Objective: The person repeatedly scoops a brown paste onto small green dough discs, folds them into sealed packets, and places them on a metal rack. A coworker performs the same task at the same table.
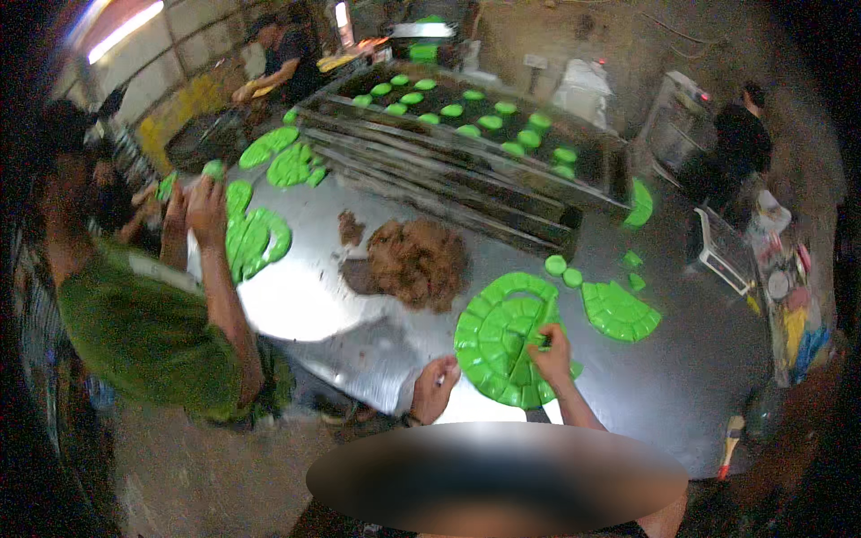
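In front of me on the metal table lies a large round slab of bright green dough (489, 334), scored into many blocks, with a curved gap near its far edge. My right hand (552, 357) is over its right side, thumb and fingers pinched together at a dough piece; the fingertips partly hide it. Beside the slab's left edge is my left hand (434, 391), its fingers loosely curled and apart from the thumb, with nothing visible in them. To the right sits a scored green dough section (621, 312), near two small green discs (563, 270).
A brown crumbly mound (420, 264) lies mid-table. Beyond it, a long dark tray (430, 148) holds several green rounds. At left, a co-worker in a green shirt (152, 332) handles dough near more green pieces (256, 240). A brush (732, 446) lies at the right edge.
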Action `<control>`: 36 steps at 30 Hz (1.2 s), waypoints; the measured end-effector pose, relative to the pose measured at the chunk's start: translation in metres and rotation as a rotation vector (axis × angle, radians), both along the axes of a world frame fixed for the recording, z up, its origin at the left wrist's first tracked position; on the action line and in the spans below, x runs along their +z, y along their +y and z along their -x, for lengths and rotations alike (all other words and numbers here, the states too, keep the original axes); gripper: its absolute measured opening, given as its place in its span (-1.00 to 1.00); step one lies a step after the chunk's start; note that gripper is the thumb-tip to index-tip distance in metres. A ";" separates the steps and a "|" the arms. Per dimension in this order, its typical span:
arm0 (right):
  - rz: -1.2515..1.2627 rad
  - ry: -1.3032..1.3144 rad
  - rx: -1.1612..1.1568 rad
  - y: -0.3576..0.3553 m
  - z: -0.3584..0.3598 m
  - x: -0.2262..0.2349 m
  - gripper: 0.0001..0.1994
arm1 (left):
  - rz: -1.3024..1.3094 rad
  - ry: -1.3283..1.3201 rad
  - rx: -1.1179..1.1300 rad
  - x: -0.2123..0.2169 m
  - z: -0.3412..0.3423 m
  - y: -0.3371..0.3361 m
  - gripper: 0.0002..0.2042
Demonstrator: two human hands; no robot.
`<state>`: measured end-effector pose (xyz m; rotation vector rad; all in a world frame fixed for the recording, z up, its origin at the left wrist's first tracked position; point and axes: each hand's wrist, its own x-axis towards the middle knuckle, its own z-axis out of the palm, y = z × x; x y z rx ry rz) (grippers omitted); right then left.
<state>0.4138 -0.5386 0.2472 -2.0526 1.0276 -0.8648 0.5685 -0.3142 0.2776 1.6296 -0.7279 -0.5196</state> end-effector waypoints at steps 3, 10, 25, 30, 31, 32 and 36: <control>-0.036 -0.101 0.422 0.072 -0.036 0.036 -0.66 | -0.162 -0.112 0.101 -0.004 -0.005 0.007 -0.57; -0.873 -0.402 0.752 0.174 -0.067 0.064 -0.68 | 0.062 0.406 -0.081 -0.045 -0.023 0.059 -0.43; 1.096 -0.519 -0.829 -0.028 0.139 0.206 -0.71 | -0.110 0.638 -0.444 -0.063 -0.017 0.097 -0.65; 0.158 0.935 -0.022 0.015 0.085 0.040 -0.81 | -0.094 0.272 -0.237 -0.017 -0.010 0.061 -0.56; 0.064 0.460 0.047 0.034 0.066 0.021 -0.79 | -0.040 0.332 -0.147 -0.003 -0.007 0.050 -0.60; 0.120 0.280 0.101 0.056 0.051 0.012 -0.73 | 0.016 0.308 -0.069 0.011 -0.004 0.042 -0.63; -0.441 -0.303 0.578 0.111 -0.031 0.051 -0.56 | 0.356 -0.063 0.084 0.058 -0.005 0.016 -0.83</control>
